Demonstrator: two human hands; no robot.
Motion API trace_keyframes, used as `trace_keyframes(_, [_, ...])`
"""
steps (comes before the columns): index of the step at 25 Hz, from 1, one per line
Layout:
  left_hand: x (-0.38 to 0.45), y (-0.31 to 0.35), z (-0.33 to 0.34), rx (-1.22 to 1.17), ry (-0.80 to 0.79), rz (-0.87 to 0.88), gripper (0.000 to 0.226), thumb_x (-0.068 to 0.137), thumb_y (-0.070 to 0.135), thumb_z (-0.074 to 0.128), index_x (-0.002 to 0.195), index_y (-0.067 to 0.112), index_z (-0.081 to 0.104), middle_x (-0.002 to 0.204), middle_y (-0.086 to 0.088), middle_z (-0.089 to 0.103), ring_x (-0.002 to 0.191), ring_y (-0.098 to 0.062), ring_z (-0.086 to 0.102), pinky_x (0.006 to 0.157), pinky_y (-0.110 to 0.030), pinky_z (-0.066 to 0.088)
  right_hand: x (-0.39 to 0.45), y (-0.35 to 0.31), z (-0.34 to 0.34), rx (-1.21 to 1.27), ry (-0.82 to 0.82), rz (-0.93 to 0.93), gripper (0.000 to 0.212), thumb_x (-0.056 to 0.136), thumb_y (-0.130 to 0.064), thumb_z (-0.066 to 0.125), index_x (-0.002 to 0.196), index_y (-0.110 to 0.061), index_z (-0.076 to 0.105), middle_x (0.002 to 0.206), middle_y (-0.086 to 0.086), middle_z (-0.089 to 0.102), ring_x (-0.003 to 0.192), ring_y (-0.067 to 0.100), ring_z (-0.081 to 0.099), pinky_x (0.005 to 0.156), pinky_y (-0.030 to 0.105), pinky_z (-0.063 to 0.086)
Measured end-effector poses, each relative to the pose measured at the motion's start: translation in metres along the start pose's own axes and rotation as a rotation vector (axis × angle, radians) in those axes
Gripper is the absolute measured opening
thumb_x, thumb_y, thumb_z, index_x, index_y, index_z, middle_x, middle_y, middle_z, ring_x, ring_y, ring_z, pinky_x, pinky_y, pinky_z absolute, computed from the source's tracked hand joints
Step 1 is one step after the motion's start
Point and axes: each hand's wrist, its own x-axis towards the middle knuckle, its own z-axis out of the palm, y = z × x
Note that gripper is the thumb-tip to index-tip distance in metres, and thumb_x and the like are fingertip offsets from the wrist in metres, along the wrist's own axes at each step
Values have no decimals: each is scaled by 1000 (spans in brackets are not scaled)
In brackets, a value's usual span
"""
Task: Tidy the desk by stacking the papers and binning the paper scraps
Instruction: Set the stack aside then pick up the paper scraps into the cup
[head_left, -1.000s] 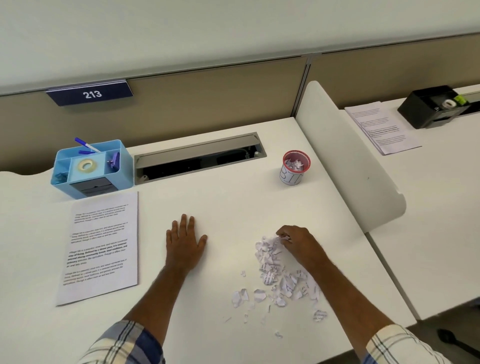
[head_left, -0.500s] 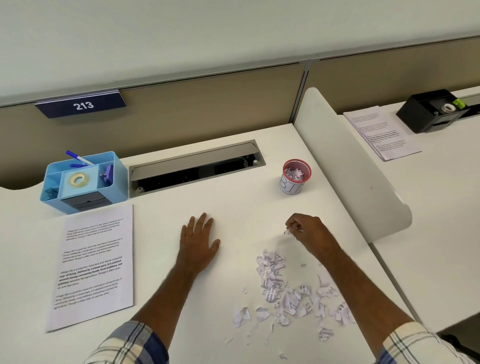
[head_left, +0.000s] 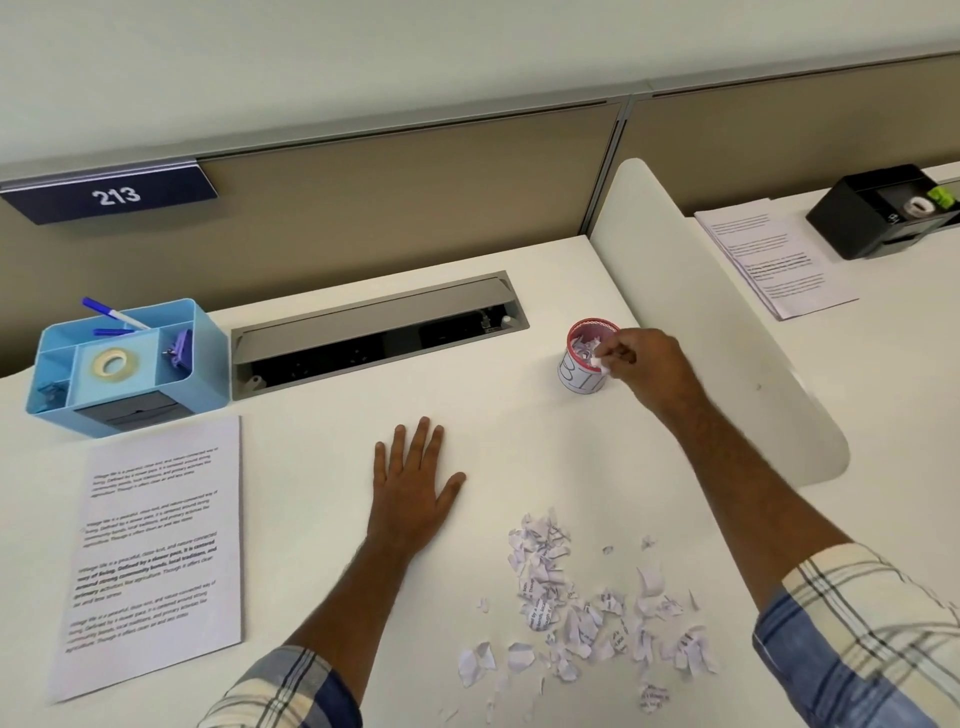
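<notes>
A small red-rimmed bin cup (head_left: 577, 378) stands near the back right of the white desk, with torn scraps inside. My right hand (head_left: 653, 370) is at the cup's rim, fingertips pinched on a small white paper scrap (head_left: 598, 359). A loose pile of torn paper scraps (head_left: 582, 605) lies at the front right of the desk. My left hand (head_left: 415, 480) rests flat on the desk, fingers spread, holding nothing. A stack of printed papers (head_left: 156, 553) lies at the left.
A blue desk organizer (head_left: 127, 366) with tape and pens stands at the back left. A grey cable slot (head_left: 374, 332) runs along the back. A white divider panel (head_left: 711, 322) bounds the right side; beyond it lie more printed papers (head_left: 774, 257) and a black organizer (head_left: 883, 215).
My right hand lifted from the scrap pile with a pinched scrap and moved forward to the bin cup's rim. The left hand stayed flat on the desk.
</notes>
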Motion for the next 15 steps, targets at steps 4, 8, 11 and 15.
trace_keyframes(4, [-2,3,1,23,24,-5,75,105,66,27,168,27,16,176,5,7,163,-27,1,131,-53,4,32,-4,-5,-90,5,-14,14,85,-2,73,91,-14,78,83,-4,69,79,15,64,68,16,44])
trace_keyframes(8, [-2,3,2,12,50,-3,74,105,64,31,168,26,19,176,4,10,163,-28,4,130,-54,8,47,-5,-3,-149,-41,-5,19,85,3,68,98,-9,77,94,1,74,86,18,67,72,19,46])
trace_keyframes(11, [-2,3,2,12,58,-3,74,105,63,33,167,25,21,176,3,12,163,-27,4,130,-55,9,48,-4,-1,-151,-39,-2,21,86,4,65,100,-8,75,98,5,76,90,21,70,76,24,47])
trace_keyframes(15, [-3,3,2,26,48,-8,75,105,64,30,168,26,18,176,4,8,163,-26,1,131,-54,7,46,-5,-4,-140,41,3,18,89,-1,65,99,-12,74,97,2,75,86,18,69,71,21,49])
